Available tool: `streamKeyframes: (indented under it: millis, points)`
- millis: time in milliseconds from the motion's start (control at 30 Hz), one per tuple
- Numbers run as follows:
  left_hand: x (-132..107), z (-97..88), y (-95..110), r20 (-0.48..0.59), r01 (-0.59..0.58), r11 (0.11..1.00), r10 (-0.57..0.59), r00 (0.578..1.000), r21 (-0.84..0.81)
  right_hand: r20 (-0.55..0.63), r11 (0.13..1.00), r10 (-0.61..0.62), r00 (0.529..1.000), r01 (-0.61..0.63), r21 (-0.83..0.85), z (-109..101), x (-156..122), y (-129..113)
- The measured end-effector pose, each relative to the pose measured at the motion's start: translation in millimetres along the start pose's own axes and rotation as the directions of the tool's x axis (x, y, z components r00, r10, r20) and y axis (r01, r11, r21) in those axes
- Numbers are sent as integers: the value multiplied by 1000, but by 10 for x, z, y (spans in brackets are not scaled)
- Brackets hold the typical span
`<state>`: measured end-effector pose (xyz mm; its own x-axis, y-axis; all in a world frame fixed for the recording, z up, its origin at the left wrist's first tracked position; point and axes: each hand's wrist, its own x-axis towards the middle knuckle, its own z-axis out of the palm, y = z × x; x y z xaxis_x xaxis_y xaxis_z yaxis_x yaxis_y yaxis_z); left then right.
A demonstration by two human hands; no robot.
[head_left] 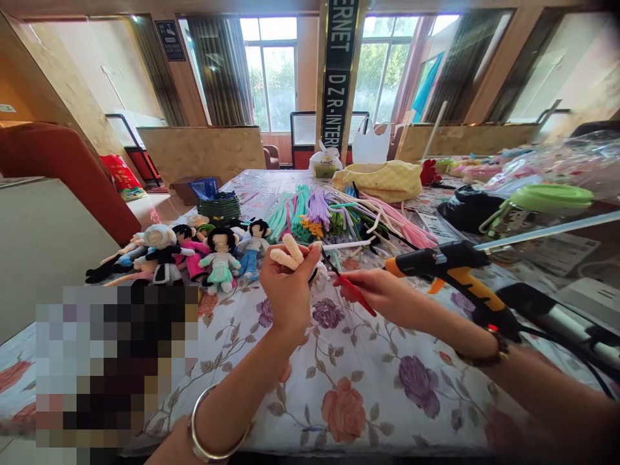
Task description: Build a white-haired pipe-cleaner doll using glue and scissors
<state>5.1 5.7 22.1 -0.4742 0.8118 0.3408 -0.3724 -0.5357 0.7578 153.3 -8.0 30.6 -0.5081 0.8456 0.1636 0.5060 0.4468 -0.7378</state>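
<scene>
My left hand (287, 284) is closed around a small cream pipe-cleaner figure (289, 253) held up above the floral tablecloth (358, 387). A white pipe cleaner (346, 245) sticks out to the right from it. My right hand (375, 290) grips red-handled scissors (351, 289), their blades pointing at the figure. A row of small finished dolls (194, 255) lies on the table to the left of my hands.
An orange and black glue gun (455, 271) stands just right of my right hand, cable trailing right. A heap of coloured pipe cleaners (334, 216), a dark basket (219, 206), a yellow cloth bag (382, 179) and plastic bags lie farther back.
</scene>
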Motion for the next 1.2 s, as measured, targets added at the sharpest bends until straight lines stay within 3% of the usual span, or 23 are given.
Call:
streamKeyframes:
  millis: [300, 567, 700, 900, 1200]
  points:
    - [248, -110, 11, -144, -66, 986, 88, 986, 150, 135, 959, 180, 974, -204, 195, 58, 434, -27]
    - [300, -141, -38, -161, -64, 982, 93, 983, 175, 133, 934, 242, 961, -268, 238, 153, 510, -18]
    - [319, -143, -56, -171, -57, 988, 82, 982, 145, 115, 937, 245, 963, -265, 229, 176, 517, -4]
    - [339, -135, -65, -232, -20, 996, 41, 972, 91, 97, 955, 152, 984, -171, 241, 202, 490, 58]
    - [314, -86, -66, -157, 139, 987, -151, 976, -82, -46, 973, 101, 994, -89, 213, 204, 311, 68]
